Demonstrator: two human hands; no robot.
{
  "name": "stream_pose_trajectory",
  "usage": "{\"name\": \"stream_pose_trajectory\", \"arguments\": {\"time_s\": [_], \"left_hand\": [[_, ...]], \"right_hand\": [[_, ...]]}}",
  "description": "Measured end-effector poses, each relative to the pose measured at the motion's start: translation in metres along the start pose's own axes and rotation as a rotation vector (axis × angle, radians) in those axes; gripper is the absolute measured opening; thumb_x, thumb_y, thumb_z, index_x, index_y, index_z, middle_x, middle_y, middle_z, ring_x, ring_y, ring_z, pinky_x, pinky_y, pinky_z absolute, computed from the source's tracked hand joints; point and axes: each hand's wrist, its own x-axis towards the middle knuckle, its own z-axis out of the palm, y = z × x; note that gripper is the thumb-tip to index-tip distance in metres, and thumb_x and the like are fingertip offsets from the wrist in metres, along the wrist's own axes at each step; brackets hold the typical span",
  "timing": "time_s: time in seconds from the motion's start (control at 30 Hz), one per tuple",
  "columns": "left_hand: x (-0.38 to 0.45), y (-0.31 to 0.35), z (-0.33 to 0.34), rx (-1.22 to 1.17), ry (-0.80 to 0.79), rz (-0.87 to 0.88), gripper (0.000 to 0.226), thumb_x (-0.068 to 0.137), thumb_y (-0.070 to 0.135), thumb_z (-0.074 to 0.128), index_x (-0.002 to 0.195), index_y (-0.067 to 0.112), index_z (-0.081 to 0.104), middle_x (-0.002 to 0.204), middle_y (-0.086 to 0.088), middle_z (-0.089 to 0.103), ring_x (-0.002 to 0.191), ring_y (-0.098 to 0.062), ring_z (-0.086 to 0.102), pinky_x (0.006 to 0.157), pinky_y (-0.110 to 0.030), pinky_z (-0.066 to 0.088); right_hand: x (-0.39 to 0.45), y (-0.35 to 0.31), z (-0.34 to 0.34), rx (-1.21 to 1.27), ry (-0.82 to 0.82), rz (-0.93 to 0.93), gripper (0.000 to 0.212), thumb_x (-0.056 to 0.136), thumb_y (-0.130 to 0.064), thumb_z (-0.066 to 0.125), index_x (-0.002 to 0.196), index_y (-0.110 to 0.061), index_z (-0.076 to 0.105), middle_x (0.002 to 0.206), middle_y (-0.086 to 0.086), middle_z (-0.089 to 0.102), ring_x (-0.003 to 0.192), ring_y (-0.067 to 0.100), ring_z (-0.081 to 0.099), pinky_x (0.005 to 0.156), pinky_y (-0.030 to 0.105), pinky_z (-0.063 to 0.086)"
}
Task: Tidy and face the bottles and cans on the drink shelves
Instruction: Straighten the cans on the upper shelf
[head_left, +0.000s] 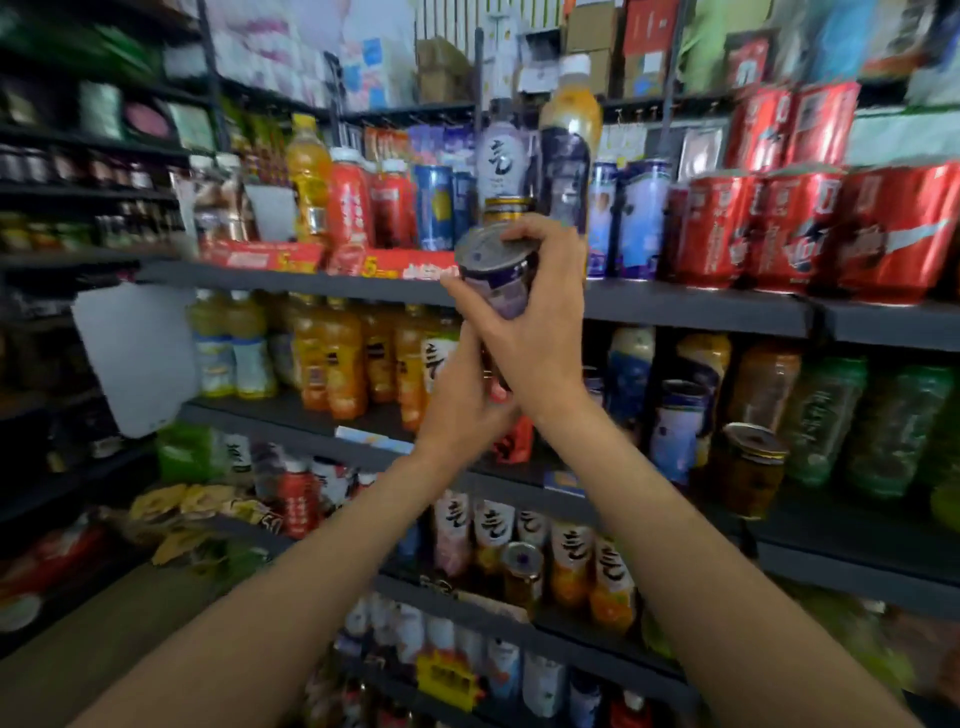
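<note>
A purple can (497, 273) with a silver pull-tab lid is held up in front of the upper drink shelf (675, 309). My right hand (535, 312) grips its body from the right, one finger curled over the lid. My left hand (462, 395) holds the can's lower end from beneath. Behind it on the shelf stand a white-and-purple bottle (503, 156), a dark bottle with an orange top (569, 140) and a gold-rimmed can (506, 205). The picture is blurred.
Red cans (795, 228) fill the shelf's right side, blue cans (434, 205) and red bottles (350, 200) its left. Orange juice bottles (337, 353) and green bottles (826, 415) stand one shelf down. Lower shelves hold more bottles and a jar (750, 467).
</note>
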Motion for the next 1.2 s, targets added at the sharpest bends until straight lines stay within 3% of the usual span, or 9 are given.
{"name": "stream_pose_trajectory", "arguments": {"time_s": [0.07, 0.13, 0.3, 0.4, 0.57, 0.73, 0.87, 1.0, 1.2], "left_hand": [[0.013, -0.013, -0.033, 0.012, 0.04, 0.041, 0.063, 0.075, 0.028, 0.063, 0.129, 0.013, 0.035, 0.118, 0.023, 0.044, 0.11, 0.026, 0.04, 0.089, 0.0, 0.033], [0.03, -0.02, -0.053, 0.028, 0.055, 0.077, 0.059, 0.076, 0.029, 0.059, 0.129, 0.01, 0.04, 0.121, 0.012, 0.049, 0.115, 0.012, 0.043, 0.093, -0.004, 0.036], [0.076, -0.011, -0.044, 0.001, -0.109, 0.087, 0.053, 0.082, 0.018, 0.062, 0.131, 0.012, 0.043, 0.124, 0.001, 0.055, 0.117, -0.008, 0.051, 0.096, -0.021, 0.044], [0.109, -0.002, -0.023, 0.119, -0.232, 0.123, 0.053, 0.083, 0.022, 0.066, 0.129, 0.008, 0.044, 0.124, -0.009, 0.055, 0.116, -0.022, 0.053, 0.092, -0.029, 0.043], [0.151, -0.006, 0.003, 0.203, -0.17, -0.027, 0.051, 0.088, 0.027, 0.061, 0.131, 0.009, 0.041, 0.131, -0.008, 0.045, 0.12, -0.021, 0.046, 0.096, -0.031, 0.037], [0.161, -0.022, 0.027, 0.221, -0.107, -0.154, 0.053, 0.086, 0.025, 0.064, 0.129, 0.006, 0.039, 0.131, -0.011, 0.044, 0.123, -0.023, 0.042, 0.097, -0.031, 0.035], [0.177, -0.022, 0.04, 0.217, -0.045, -0.192, 0.057, 0.084, 0.028, 0.066, 0.128, 0.005, 0.039, 0.13, -0.011, 0.047, 0.121, -0.025, 0.045, 0.093, -0.032, 0.037], [0.192, -0.018, 0.057, 0.256, 0.015, -0.199, 0.061, 0.079, 0.034, 0.07, 0.123, 0.004, 0.04, 0.125, -0.013, 0.051, 0.118, -0.029, 0.047, 0.09, -0.037, 0.04], [0.196, -0.018, 0.064, 0.37, 0.025, -0.283, 0.066, 0.08, 0.037, 0.068, 0.128, 0.004, 0.038, 0.13, -0.014, 0.048, 0.122, -0.031, 0.041, 0.098, -0.041, 0.039]], "right_hand": [[0.009, -0.01, 0.033, -0.023, -0.049, -0.01, 0.056, 0.075, -0.032, 0.073, 0.116, -0.001, 0.05, 0.108, 0.012, 0.052, 0.101, 0.025, 0.05, 0.087, 0.039, 0.047], [0.015, -0.012, 0.051, -0.073, -0.063, -0.018, 0.066, 0.076, -0.035, 0.069, 0.129, -0.004, 0.044, 0.117, 0.016, 0.049, 0.109, 0.027, 0.048, 0.092, 0.041, 0.045], [0.036, -0.001, 0.044, -0.076, 0.143, 0.14, 0.076, 0.076, -0.027, 0.075, 0.137, -0.005, 0.036, 0.127, 0.013, 0.048, 0.119, 0.02, 0.045, 0.101, 0.026, 0.04], [0.07, 0.017, 0.011, -0.257, 0.2, 0.284, 0.076, 0.077, -0.037, 0.074, 0.137, -0.009, 0.037, 0.129, 0.009, 0.049, 0.116, 0.013, 0.04, 0.092, 0.011, 0.029], [0.12, 0.058, -0.048, -0.396, 0.079, 0.541, 0.076, 0.08, -0.036, 0.071, 0.139, -0.006, 0.034, 0.135, 0.011, 0.049, 0.126, 0.025, 0.043, 0.1, 0.028, 0.035], [0.129, 0.096, -0.05, -0.503, -0.112, 0.63, 0.062, 0.078, -0.037, 0.072, 0.12, 0.0, 0.044, 0.104, 0.01, 0.054, 0.099, 0.024, 0.053, 0.088, 0.037, 0.045], [0.125, 0.113, -0.041, -0.673, -0.194, 0.572, 0.066, 0.079, -0.043, 0.07, 0.119, -0.001, 0.039, 0.107, 0.018, 0.058, 0.105, 0.034, 0.055, 0.076, 0.04, 0.045], [0.118, 0.115, -0.04, -0.815, -0.187, 0.413, 0.078, 0.08, -0.035, 0.071, 0.135, -0.002, 0.028, 0.136, 0.017, 0.036, 0.123, 0.034, 0.043, 0.091, 0.039, 0.043], [0.099, 0.122, -0.046, -0.83, -0.235, 0.351, 0.082, 0.08, -0.03, 0.072, 0.14, -0.003, 0.023, 0.137, 0.018, 0.032, 0.125, 0.033, 0.04, 0.093, 0.036, 0.041]]}}
